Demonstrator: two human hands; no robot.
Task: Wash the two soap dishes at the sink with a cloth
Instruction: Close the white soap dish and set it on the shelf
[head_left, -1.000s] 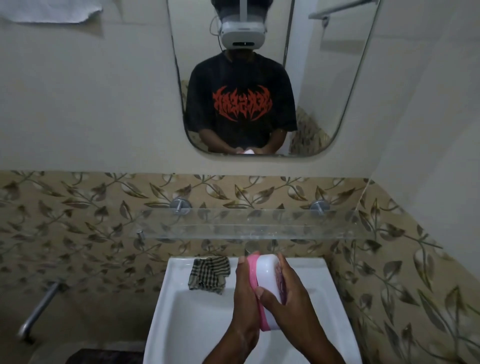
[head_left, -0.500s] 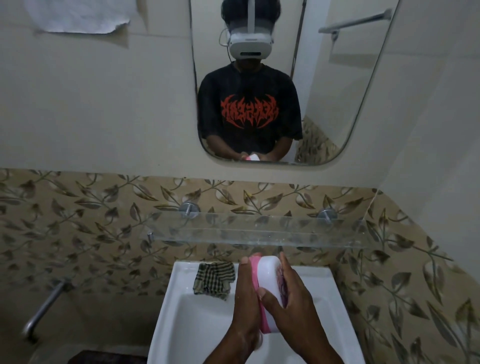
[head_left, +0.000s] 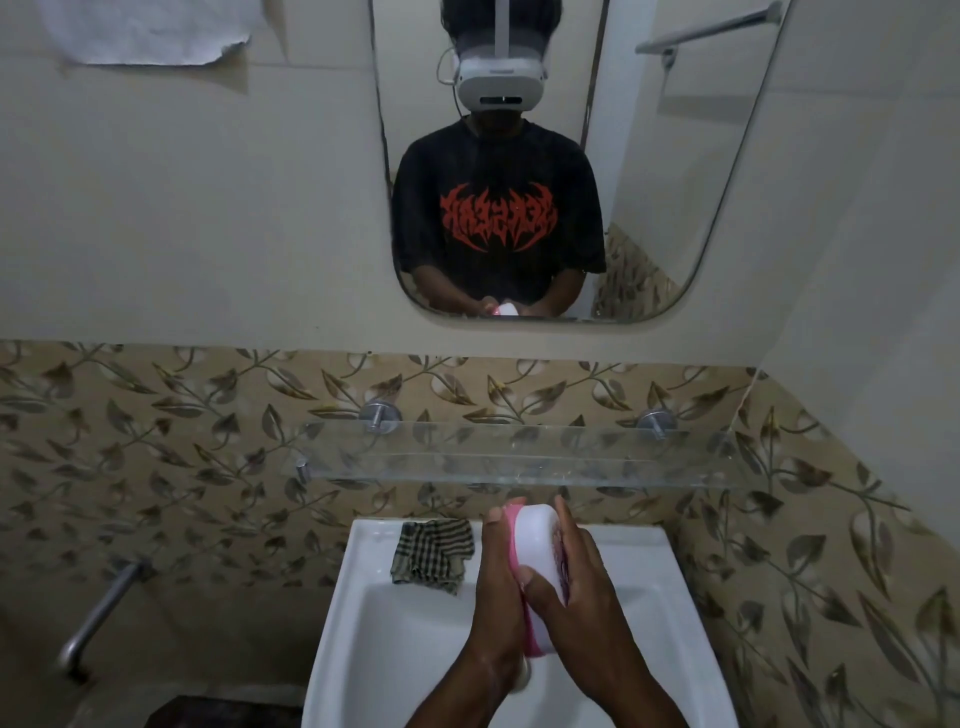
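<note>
Nearest the camera, both forearms rose from the bottom edge over the white sink (head_left: 358, 649). The left hand (head_left: 498, 597) and the right hand (head_left: 576, 592) pressed from either side on a soap dish (head_left: 540, 551) held on edge above the basin, at about 6 o'clock in the view. The dish showed a pink part against the left palm and a white part toward the right hand, whose thumb lay across the white face and whose fingers curled around its far side. Whether this was one dish with a lid or two dishes stacked could not be told. The left hand's fingers were stretched flat along the pink edge.

At about 10 o'clock from the hands, a checked cloth (head_left: 434, 555) lay crumpled on the sink's back rim, apart from both hands. Beyond it, a glass shelf (head_left: 519, 457) ran along the leaf-patterned tiles (head_left: 156, 441) on two metal pegs. A metal pipe (head_left: 98, 618) stood out from the wall at 8 o'clock. Farthest, at 12 o'clock, the mirror (head_left: 675, 208) reflected the person in a black shirt with both hands on the dish.
</note>
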